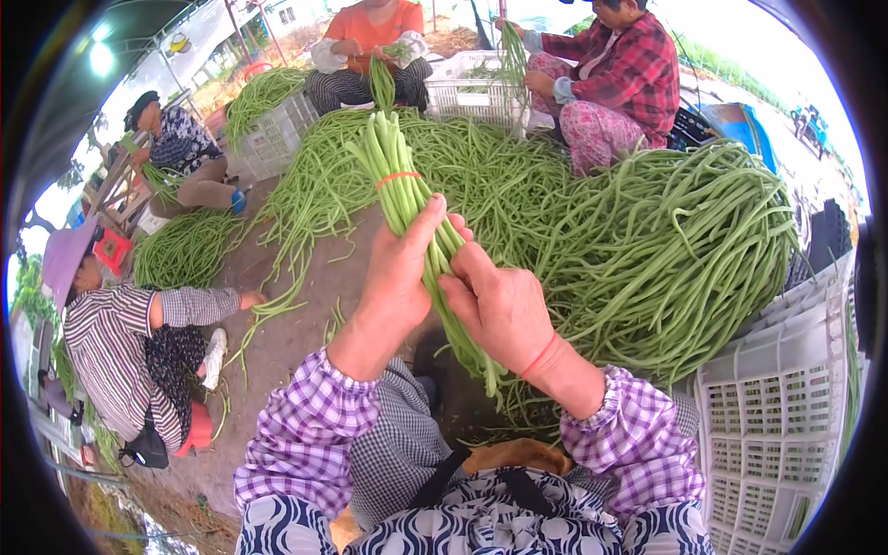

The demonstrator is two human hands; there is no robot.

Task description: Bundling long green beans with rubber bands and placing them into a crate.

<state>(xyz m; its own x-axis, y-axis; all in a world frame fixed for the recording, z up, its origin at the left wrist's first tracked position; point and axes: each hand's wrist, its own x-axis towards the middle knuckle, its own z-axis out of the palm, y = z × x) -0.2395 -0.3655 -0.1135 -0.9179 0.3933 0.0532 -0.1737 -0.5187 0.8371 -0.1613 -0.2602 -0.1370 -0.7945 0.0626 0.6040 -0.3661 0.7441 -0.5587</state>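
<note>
A bundle of long green beans slants across the middle of the view, with a red rubber band around its upper part. My left hand is wrapped around the bundle below the band, thumb on top. Just lower and to the right, my right hand grips the same bundle with bent fingers. A thin red band circles my right wrist. Beyond my hands lies a wide heap of loose long beans, and a taller pile of long beans rises to the right.
White plastic crates stand at the right, the back and the back left. Two people sit behind the heap. At the left, a person in a purple hat reaches toward stray beans; another sits farther back beside a smaller bean pile.
</note>
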